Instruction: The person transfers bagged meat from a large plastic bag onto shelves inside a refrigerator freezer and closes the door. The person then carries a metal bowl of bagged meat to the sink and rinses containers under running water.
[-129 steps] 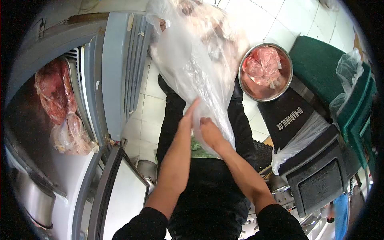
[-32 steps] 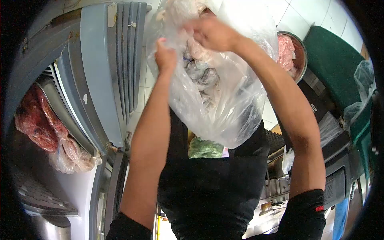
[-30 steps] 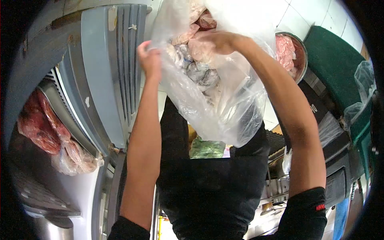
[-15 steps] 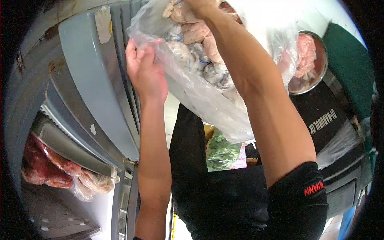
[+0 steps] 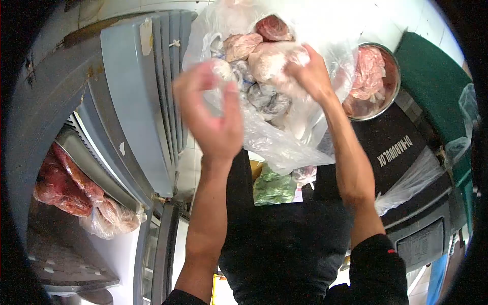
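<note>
A large clear plastic bag (image 5: 264,147) lies open in front of me, full of several wrapped meat packs. My right hand (image 5: 312,76) is inside its mouth, closed on a pale pink bagged piece of meat (image 5: 269,63). Beside that piece are a pinkish meat pack (image 5: 241,47), a dark red one (image 5: 274,28) and grey knotted packs (image 5: 264,99). My left hand (image 5: 213,114) is raised before the bag's left edge, fingers curved and apart, holding nothing; its fingertips are blurred. Whether they touch the plastic, I cannot tell.
An opened fridge door (image 5: 134,96) stands at the left, with wrapped red meat (image 5: 63,183) on a shelf beyond it. At the right, a metal bowl (image 5: 396,84) contains pink meat. Below the bag is a green-leaf package (image 5: 274,185). Loose clear plastic (image 5: 412,185) lies at the right.
My left hand has let go of the bag's edge and moved right and down. My right hand has come down from the bag's far side onto the pale pink piece.
</note>
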`<action>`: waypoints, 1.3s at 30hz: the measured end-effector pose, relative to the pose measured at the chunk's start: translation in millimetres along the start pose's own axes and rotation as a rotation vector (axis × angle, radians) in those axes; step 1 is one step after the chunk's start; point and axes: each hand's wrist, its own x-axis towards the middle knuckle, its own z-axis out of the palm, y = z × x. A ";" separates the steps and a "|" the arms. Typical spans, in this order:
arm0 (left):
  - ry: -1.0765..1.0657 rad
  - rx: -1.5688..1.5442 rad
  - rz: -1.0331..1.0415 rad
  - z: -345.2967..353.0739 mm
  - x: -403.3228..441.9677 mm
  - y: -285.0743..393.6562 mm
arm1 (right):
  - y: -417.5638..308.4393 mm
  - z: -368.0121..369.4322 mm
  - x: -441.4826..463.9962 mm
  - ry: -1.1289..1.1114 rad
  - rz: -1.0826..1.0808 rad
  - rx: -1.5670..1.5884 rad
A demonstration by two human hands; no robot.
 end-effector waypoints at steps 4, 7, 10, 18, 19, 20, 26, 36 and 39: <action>-0.739 -0.888 -0.806 36.5 -16.1 -21.1 | -18.4 -11.8 -34.7 -0.481 0.091 0.537; -0.811 -1.359 -1.159 33.3 -42.0 -83.3 | -36.5 -12.4 23.7 -0.869 0.350 0.297; -0.637 -1.389 -1.416 22.8 -68.0 -109.9 | 6.2 59.7 132.7 -0.416 -0.647 -0.644; -0.532 -1.330 -1.399 9.4 -108.4 -162.3 | 50.9 182.1 214.9 -0.126 -0.467 -1.172; -0.506 -1.331 -1.406 9.7 -110.8 -161.0 | 55.7 182.9 213.9 -0.117 -0.474 -1.160; -0.497 -1.274 -1.445 7.3 -114.5 -157.9 | 59.6 179.9 212.1 -0.120 -0.481 -1.142; -0.524 -1.392 -1.420 1.0 -136.0 -134.2 | 47.5 94.7 162.2 -0.137 -0.550 -0.748; -0.303 -1.825 -1.152 -92.0 -135.0 48.7 | -178.3 -249.5 -240.5 -0.173 -0.467 0.076; -0.331 -1.563 -0.824 -109.3 -143.0 74.8 | -268.5 -261.8 -302.0 -0.016 -0.658 0.582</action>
